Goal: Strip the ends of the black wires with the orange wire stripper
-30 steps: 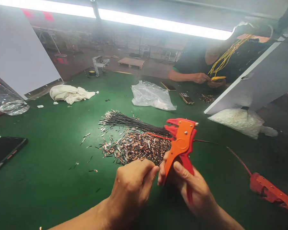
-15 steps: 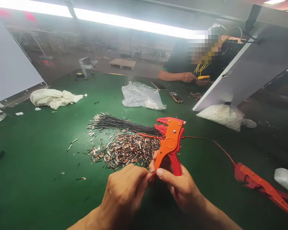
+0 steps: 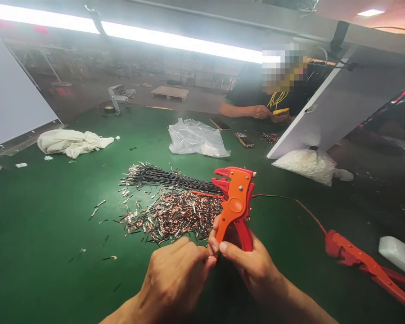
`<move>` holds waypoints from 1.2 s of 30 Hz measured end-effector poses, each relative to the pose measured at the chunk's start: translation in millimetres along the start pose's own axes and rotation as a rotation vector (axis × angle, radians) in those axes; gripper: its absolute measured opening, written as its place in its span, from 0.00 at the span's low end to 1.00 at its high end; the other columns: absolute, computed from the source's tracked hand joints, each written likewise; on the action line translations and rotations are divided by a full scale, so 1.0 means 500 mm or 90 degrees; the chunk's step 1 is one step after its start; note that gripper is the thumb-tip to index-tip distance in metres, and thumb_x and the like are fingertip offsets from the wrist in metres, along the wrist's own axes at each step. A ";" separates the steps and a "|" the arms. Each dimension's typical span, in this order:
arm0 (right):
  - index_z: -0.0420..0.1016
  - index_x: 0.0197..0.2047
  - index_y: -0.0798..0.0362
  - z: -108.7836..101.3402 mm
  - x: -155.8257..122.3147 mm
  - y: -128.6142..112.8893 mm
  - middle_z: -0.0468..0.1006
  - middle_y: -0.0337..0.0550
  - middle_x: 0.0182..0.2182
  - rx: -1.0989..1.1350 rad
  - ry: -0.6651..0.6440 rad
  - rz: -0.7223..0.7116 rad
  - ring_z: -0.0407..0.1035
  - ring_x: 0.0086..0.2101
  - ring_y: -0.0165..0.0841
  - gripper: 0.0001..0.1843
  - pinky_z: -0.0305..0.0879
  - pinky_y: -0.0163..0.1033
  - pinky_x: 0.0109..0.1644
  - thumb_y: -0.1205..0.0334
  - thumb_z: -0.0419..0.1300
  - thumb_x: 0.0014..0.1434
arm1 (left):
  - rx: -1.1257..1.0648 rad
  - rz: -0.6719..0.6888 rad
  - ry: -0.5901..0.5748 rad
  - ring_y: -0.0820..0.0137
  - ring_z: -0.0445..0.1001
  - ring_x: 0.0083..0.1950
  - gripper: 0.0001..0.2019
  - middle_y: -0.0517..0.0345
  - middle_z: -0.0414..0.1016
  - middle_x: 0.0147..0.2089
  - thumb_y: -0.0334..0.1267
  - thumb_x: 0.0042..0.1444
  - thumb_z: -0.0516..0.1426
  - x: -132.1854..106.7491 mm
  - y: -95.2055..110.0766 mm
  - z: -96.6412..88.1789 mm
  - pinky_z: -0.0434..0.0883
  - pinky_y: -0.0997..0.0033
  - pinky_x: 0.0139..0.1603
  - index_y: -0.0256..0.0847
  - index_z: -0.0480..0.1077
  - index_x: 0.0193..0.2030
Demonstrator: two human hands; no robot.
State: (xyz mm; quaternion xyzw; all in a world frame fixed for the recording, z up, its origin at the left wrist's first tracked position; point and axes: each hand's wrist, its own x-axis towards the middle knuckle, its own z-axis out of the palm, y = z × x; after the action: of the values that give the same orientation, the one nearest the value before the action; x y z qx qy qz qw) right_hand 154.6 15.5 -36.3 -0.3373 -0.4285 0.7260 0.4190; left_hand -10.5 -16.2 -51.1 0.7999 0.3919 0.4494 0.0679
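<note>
An orange and red wire stripper (image 3: 235,200) stands upright in my right hand (image 3: 256,263), its jaws pointing left and its handles spread. My left hand (image 3: 175,272) is closed in a pinch beside the handles, its fingertips against a thin dark wire (image 3: 213,255). That wire runs to my right thumb and forefinger; most of it is hidden by my fingers. Behind the stripper lies a bundle of black wires (image 3: 165,176) with metal terminals at the left ends. Nearer to me spreads a heap of short wire offcuts (image 3: 185,211) with bare copper ends, partly behind my hands.
At the right lies a second orange-red wire stripper (image 3: 364,257), a red cord (image 3: 307,209) running toward it. Further back are a clear plastic bag (image 3: 197,137), a white cloth (image 3: 72,141), a phone (image 3: 244,139) and a bag of white pieces (image 3: 305,164). A co-worker's hand (image 3: 260,111) works beyond.
The whole view has shifted slightly, so the table things sit a little further left. My hands keep nearly the same pose, with the stripper still in the right one.
</note>
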 end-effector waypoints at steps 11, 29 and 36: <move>0.68 0.45 0.57 -0.044 0.020 0.015 0.75 0.41 0.29 0.211 -0.296 0.133 0.74 0.28 0.35 0.18 0.69 0.46 0.36 0.69 0.60 0.48 | -0.025 -0.105 0.254 0.78 0.69 0.30 0.10 0.63 0.72 0.31 0.23 0.56 0.58 0.018 -0.015 -0.055 0.67 0.76 0.29 0.39 0.69 0.42; 0.72 0.43 0.59 -0.047 -0.011 0.030 0.77 0.45 0.27 0.288 -0.348 0.266 0.73 0.24 0.32 0.19 0.69 0.37 0.32 0.68 0.60 0.44 | -0.072 -0.120 0.270 0.74 0.70 0.34 0.11 0.61 0.72 0.33 0.21 0.54 0.58 0.041 -0.017 -0.080 0.69 0.71 0.30 0.40 0.70 0.41; 0.72 0.44 0.57 -0.028 -0.005 0.021 0.75 0.41 0.27 0.292 -0.329 0.256 0.72 0.27 0.33 0.23 0.68 0.39 0.35 0.70 0.61 0.40 | 0.140 0.047 0.176 0.75 0.73 0.31 0.12 0.60 0.76 0.31 0.21 0.52 0.59 0.043 0.008 -0.090 0.73 0.73 0.34 0.38 0.68 0.41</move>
State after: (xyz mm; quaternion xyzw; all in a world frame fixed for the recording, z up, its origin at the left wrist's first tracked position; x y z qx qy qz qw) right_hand 164.0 15.1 -51.2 -0.1184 -0.2719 0.9312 0.2118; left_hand -36.9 -15.2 -8.8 0.7471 0.4147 0.5115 -0.0911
